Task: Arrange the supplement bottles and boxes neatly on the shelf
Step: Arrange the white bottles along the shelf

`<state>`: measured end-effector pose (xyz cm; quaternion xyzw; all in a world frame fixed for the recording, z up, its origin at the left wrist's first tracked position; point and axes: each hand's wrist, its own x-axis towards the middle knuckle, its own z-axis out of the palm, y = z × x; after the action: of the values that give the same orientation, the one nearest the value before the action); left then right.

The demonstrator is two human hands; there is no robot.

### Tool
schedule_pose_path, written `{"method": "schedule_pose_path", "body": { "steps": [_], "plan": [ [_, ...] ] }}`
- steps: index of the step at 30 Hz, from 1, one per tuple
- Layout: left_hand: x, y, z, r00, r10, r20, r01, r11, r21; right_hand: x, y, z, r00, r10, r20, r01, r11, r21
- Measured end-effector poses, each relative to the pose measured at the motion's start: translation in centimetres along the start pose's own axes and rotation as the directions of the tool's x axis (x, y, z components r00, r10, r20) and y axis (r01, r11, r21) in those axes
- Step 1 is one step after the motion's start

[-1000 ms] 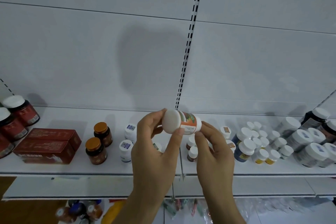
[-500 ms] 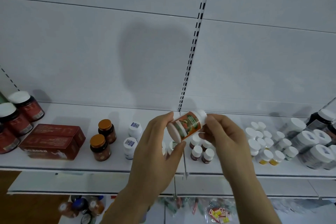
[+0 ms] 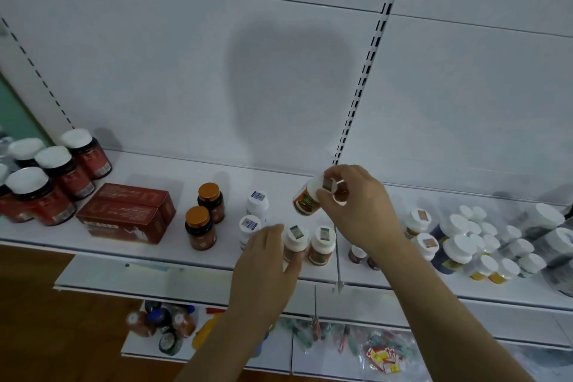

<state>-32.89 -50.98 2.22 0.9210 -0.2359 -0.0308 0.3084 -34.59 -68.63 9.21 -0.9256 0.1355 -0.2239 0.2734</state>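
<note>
The right hand point(image 3: 356, 211) pinches a small orange-labelled bottle point(image 3: 307, 199) by its white cap, fingers and thumb curled round the top, and holds it tilted above the back of the white shelf point(image 3: 148, 253). The left hand point(image 3: 263, 267) grips a second bottle of the same kind point(image 3: 294, 245), which stands upright near the front edge; its thumb and fingers wrap the body below the cap. Just beside that one, to its right, stands a third matching bottle point(image 3: 322, 246).

To the left of the left hand stand two white bottles with barcode stickers point(image 3: 252, 220), then two brown jars with orange lids point(image 3: 204, 220), then two red boxes point(image 3: 127, 214) lying side by side, and at the far left a group of dark red jars with white lids point(image 3: 52, 177). Under the right forearm a few small brown bottles point(image 3: 356, 254) peek out. Further right a crowded cluster of white-capped bottles point(image 3: 471, 242) fills the shelf, close to the right wrist. A slotted metal upright point(image 3: 369, 59) runs up the back panel behind the held bottle.

Half a second ago both hands held the single bottle together in the air in front of the shelf. Now the left hand has dropped to the standing bottle, and the right hand alone carries the tilted one further in, over the shelf.
</note>
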Motion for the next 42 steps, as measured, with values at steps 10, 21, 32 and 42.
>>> {"method": "schedule_pose_path", "body": {
  "steps": [10,21,32,42],
  "plan": [
    [-0.6,-3.0,4.3,0.976,-0.028,0.217,-0.049,0.938,0.343,1.3,3.3,6.1,0.977,0.011,0.213,0.028,0.983,-0.179],
    [-1.0,-4.1,5.0,0.957,0.004,0.291,-0.134,0.893,0.429,0.6,4.5,7.3,0.977,-0.063,0.204,0.092,0.987,-0.136],
    [-1.8,-3.1,6.3,0.947,-0.038,0.319,-0.124,0.873,0.471,-3.0,7.8,1.9,0.992,-0.047,-0.113,0.019,0.972,-0.233],
    [-3.3,-1.8,7.2,0.949,-0.134,0.284,-0.041,0.845,0.533,-7.7,11.7,1.8,0.992,-0.122,0.020,0.119,0.908,-0.401]
  ]
}}
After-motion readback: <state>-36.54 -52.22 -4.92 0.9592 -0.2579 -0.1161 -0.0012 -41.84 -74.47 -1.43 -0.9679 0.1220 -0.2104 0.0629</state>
